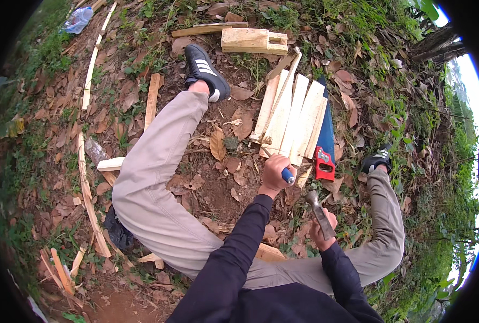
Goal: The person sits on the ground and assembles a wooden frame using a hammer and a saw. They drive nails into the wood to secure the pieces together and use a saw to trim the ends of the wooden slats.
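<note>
"Two grips at once?"

"Yes: the left hand [275, 175] has its fingers clamped around a blue-handled chisel [288, 175], and the right hand [322, 231] has its own wrapped around a hammer [317, 209]."

"Where's the chisel's tip?"

"By the near left end of the pale boards [298, 116]; I can't tell whether it touches them."

"And further out?"

"A saw [325, 161] with a red handle lies along the boards' right side, and a notched block [245, 40] lies beyond them."

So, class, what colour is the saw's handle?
The saw's handle is mostly red, best seen in the head view.
</note>
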The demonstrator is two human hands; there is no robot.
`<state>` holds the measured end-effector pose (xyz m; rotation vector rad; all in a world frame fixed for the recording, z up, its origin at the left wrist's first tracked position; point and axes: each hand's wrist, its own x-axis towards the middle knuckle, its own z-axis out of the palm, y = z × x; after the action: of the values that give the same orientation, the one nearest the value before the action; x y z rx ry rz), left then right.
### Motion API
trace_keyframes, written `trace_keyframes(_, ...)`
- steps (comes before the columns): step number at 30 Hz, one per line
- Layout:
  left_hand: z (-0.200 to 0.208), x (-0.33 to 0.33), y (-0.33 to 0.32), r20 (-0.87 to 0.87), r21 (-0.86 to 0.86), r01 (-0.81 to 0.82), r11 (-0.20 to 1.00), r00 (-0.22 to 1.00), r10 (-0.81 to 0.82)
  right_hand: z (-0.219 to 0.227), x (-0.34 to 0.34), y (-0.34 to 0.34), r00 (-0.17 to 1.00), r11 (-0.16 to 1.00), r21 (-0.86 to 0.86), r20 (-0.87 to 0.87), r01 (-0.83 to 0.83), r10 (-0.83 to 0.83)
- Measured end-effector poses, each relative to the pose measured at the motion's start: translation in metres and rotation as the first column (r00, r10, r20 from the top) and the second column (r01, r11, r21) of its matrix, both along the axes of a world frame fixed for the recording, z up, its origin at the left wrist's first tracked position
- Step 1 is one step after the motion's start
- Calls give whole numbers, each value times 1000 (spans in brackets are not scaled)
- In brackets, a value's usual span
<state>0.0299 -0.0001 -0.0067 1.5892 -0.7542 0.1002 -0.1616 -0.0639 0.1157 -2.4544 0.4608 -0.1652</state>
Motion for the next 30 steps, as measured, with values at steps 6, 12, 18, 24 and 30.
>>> trace_keyframes(6, -6, -8, -4, 87, 61, 92, 994, 992, -97, 9, 4, -8, 977, 977, -7, -9, 212, -212)
trace_keyframes(12, -4, -39, -35, -15, 728, 281, 625, 919, -395, 10, -5, -32, 917, 916, 112, 73, 384, -393)
trace_keyframes(18, 3, -62, -73, 105, 982, 75, 172, 541, -835, 6, -7, -34, 879, 902, 113, 200, 418, -432)
trace_keyframes(24, 14, -78, -44, 208, 787, 308, 535, 684, -699, 27, 2, -35, 906, 916, -78, 203, 394, -372)
trace_keyframes(30, 42, -69, 9, 85, 586, 284, 759, 910, -406, -4, -1, -47, 882, 899, -131, -178, 417, -436)
